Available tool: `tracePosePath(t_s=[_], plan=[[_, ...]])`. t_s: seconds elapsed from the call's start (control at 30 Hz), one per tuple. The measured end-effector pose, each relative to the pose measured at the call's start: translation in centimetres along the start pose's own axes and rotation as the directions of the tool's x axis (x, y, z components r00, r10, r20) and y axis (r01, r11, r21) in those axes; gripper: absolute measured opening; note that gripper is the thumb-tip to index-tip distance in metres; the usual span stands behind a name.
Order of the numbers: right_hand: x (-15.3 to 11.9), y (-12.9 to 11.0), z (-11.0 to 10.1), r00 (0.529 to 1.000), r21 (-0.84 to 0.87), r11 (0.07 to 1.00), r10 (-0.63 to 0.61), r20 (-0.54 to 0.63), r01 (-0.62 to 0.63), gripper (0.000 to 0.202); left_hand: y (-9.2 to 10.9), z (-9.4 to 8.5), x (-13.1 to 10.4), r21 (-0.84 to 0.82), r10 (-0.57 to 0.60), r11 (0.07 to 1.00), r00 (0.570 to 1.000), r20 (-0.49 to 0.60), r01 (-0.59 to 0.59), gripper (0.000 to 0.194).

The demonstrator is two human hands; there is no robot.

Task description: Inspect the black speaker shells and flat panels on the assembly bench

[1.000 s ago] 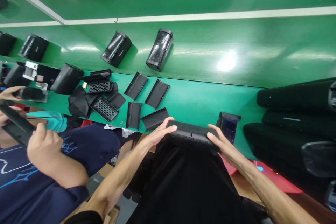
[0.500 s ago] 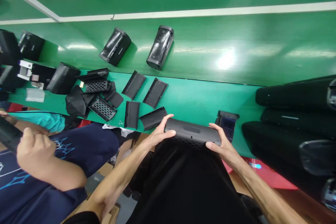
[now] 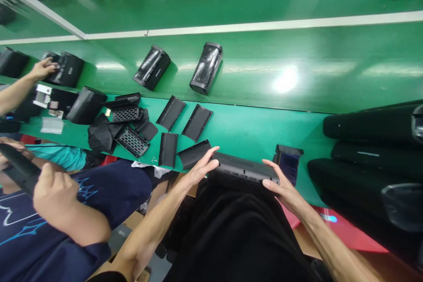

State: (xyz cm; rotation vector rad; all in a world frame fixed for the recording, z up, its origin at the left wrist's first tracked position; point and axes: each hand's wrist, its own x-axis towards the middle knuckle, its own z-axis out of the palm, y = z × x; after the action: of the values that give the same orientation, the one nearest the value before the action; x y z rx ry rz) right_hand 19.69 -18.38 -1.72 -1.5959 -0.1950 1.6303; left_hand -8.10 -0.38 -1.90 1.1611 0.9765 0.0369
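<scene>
Between my two hands is a black speaker housing (image 3: 246, 167), held level over my lap at the front edge of the bench. Small slots line the side of it that faces me. My left hand (image 3: 202, 170) grips its left end, thumb and fingers on either side. At the right end, my right hand (image 3: 276, 180) pinches it with the thumb in front and fingers behind. A black curved panel (image 3: 194, 154) lies just beyond my left hand. Behind my right hand stands a black part with a dark glossy face (image 3: 287, 163).
More black panels (image 3: 197, 122) and a perforated grille (image 3: 132, 141) lie on the green bench (image 3: 244, 128). Two finished-looking speakers (image 3: 207, 68) sit on the green surface behind. Large black cases (image 3: 370, 128) are stacked at right. A co-worker's hand (image 3: 54, 198) holds a black part at left.
The housing has rolled in my hands, so its slotted side shows more. At far left another person's arm has come in, reaching to a black speaker. The camera view has shifted slightly.
</scene>
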Motion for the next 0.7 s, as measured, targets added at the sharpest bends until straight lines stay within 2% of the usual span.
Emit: tracePosePath(t_s=[0.1,0.2,0.37,0.5,0.6,0.7], plan=[[0.2,0.4,-0.2,0.997,0.090,0.994,0.065,0.044,-0.068,0.097,-0.4,-0.1,0.2,-0.128,0.015,0.992,0.999,0.041,-0.010,0.091],[0.5,0.8,-0.5,0.997,0.084,0.995,0.048,0.053,-0.052,0.102,0.0,0.2,0.1,-0.154,0.075,0.986,0.996,0.043,-0.068,0.103],[0.7,0.5,-0.9,0.999,-0.003,0.999,-0.048,-0.011,0.048,0.099,1.8,0.7,-0.4,-0.128,0.127,0.984,0.992,0.015,-0.124,0.103],[0.7,-0.4,-0.5,0.992,-0.032,0.994,-0.108,-0.061,0.107,0.096,2.8,0.5,-0.1,0.013,0.200,0.980,0.980,-0.024,-0.199,0.101],[1.0,-0.6,0.0,0.998,0.085,0.995,-0.042,-0.038,0.045,0.091,3.1,0.0,0.8,0.098,0.221,0.972,0.974,-0.060,-0.214,0.098],[1.7,-0.1,0.3,0.997,0.197,0.979,0.064,-0.037,-0.056,0.073,3.0,-0.5,1.6,0.053,0.193,0.980,0.981,-0.033,-0.191,0.104]])
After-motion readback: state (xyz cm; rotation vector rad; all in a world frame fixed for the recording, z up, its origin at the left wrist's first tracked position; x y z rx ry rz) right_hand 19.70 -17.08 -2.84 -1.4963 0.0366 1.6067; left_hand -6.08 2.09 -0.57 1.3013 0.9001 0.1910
